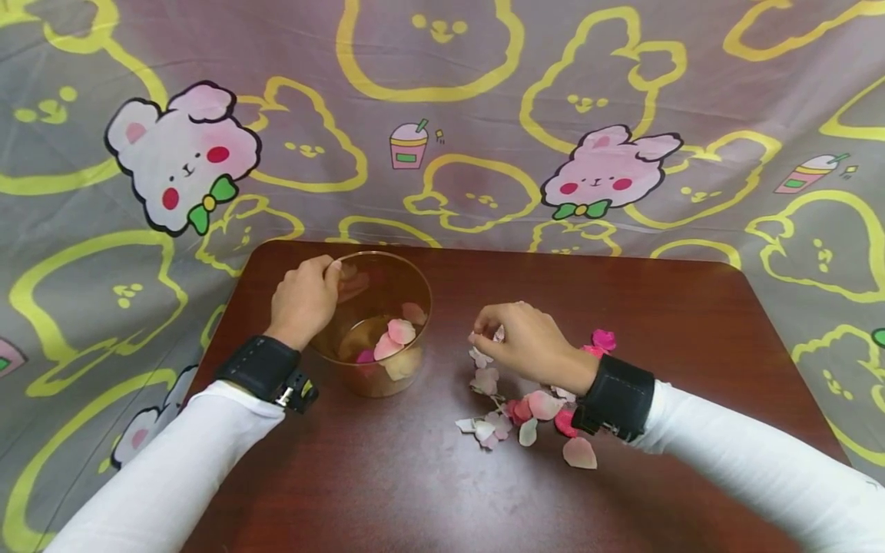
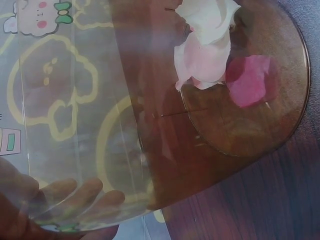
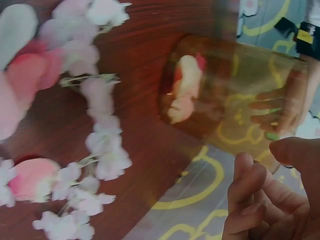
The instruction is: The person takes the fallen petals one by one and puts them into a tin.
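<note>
A dark wooden tabletop [image 1: 664,299] carries everything, and on its left part stands a see-through amber container [image 1: 361,382]. The left hand [image 1: 304,301] has its grip closed on the container's rim. The right hand [image 1: 528,342] hangs by the flowers with fingers bent, thumb near the fingertips (whether its grip has hold of a petal, I cannot tell). Pale flower sprigs [image 1: 485,381] lie right of the container, well apart from it, with loose pink and red petals [image 1: 579,453] beside them. Judging by this, the filling is at an early stage: a few petals sit inside, most remain outside
</note>
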{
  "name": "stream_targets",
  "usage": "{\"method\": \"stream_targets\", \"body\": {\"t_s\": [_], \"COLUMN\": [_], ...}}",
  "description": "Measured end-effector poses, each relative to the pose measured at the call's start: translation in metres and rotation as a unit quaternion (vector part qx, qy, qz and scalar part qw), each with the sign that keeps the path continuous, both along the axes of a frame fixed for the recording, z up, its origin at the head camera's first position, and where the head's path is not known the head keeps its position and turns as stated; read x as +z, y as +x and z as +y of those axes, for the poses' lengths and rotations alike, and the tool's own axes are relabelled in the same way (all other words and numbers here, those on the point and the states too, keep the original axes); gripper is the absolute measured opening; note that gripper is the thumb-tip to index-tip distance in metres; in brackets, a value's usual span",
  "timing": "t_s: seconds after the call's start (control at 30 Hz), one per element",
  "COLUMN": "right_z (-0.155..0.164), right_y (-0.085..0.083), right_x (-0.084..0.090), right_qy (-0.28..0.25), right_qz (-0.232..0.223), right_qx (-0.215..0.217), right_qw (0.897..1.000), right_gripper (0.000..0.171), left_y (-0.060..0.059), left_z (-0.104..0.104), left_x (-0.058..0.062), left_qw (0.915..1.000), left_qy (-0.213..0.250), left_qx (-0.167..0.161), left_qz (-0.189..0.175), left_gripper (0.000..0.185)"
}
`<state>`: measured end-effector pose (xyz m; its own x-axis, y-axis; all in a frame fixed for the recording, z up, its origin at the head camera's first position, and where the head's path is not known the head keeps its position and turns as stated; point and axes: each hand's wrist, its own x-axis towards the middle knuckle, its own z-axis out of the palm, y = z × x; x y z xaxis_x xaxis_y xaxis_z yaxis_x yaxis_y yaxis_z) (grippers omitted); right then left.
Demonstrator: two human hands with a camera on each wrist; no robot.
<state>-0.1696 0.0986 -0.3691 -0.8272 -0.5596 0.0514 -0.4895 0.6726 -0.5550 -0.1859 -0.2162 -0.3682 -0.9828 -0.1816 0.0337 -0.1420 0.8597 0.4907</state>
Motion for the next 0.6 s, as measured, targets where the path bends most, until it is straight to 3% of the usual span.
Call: {"method": "stream_targets", "body": {"t_s": [0.33,0.6], "right_z": [0.023,0.042], "right_y": [-0.005,-0.009], "right_x": [-0.018,-0.033], "right_qy": [0.05,0.101], "right_qz": [-0.004,-0.034], "right_qx": [-0.009,-0.015], "right_qw": [0.999,0.994], "right_gripper": [0.012,0.015], "left_y": [-0.001,-0.001], "left_z": [-0.001,-0.002], "left_x": [-0.001,-0.001], "left_qw": [1.0,1.0], "left_qy": [0.002,0.003], "left_qx": [-0.001,-0.003], "left_qz": [0.006,0.003], "left_gripper": [0.036,0.036]}}
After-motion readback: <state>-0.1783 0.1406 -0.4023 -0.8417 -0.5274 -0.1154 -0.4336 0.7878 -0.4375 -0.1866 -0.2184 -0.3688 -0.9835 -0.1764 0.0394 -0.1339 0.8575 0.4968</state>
